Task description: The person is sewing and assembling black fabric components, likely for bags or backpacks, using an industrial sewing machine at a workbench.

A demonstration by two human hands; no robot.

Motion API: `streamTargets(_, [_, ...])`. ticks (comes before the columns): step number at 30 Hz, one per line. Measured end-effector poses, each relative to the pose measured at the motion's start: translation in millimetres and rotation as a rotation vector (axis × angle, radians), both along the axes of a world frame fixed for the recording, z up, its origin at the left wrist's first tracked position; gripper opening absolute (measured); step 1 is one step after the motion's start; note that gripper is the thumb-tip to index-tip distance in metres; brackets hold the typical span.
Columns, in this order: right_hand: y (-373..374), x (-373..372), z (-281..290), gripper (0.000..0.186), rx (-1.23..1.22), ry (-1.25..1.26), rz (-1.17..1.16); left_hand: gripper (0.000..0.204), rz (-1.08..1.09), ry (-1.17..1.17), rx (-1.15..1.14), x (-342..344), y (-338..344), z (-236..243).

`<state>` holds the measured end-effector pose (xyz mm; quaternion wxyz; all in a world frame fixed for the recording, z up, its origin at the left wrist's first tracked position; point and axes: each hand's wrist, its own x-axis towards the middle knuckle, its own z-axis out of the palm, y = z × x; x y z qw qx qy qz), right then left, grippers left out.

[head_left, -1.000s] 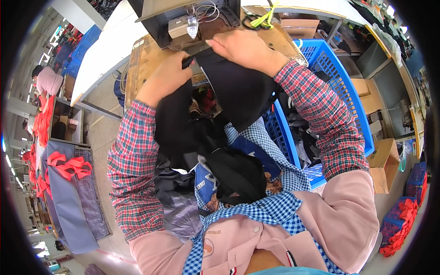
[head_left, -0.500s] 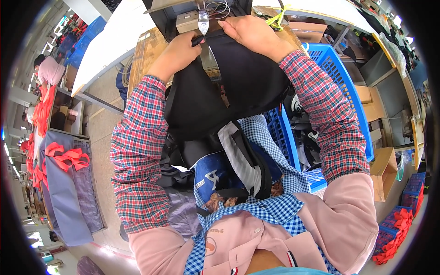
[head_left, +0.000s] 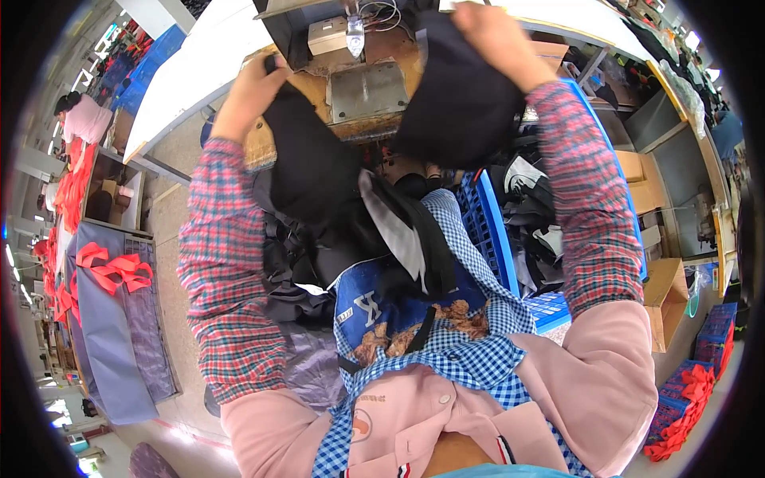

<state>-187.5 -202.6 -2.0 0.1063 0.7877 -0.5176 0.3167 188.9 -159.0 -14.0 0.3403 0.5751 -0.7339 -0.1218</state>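
Head: left hand point(head_left: 251, 99), right hand point(head_left: 502, 44) grip black fabric point(head_left: 462, 103); dark cloth point(head_left: 532, 209) in blue basket point(head_left: 497, 227).

Right hand point(head_left: 498, 40) motion-blurred up by the top edge, finger detail lost. Black fabric point(head_left: 462, 103) soft too; its lower folds merge, can't trace edges. Machine housing point(head_left: 280, 36) cropped at top. Right sleeve point(head_left: 590, 191) hides part of blue basket point(head_left: 500, 247). Strip hanging over apron point(head_left: 510, 319) covers some print. Far-left co-worker point(head_left: 86, 123): too small, hands unreadable.
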Motion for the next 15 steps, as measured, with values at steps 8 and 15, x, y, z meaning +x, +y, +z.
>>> streamTargets(8, [130.5,-63.0,67.2,0.023,-0.134,-0.03,0.091,0.015,-0.622,0.495,-0.084,-39.5,132.9,67.9])
streamTargets(15, [184.5,3.2,-12.2,0.043,0.255,0.0,0.956,0.034,-0.75,0.64,0.015,-232.6,96.0,56.2])
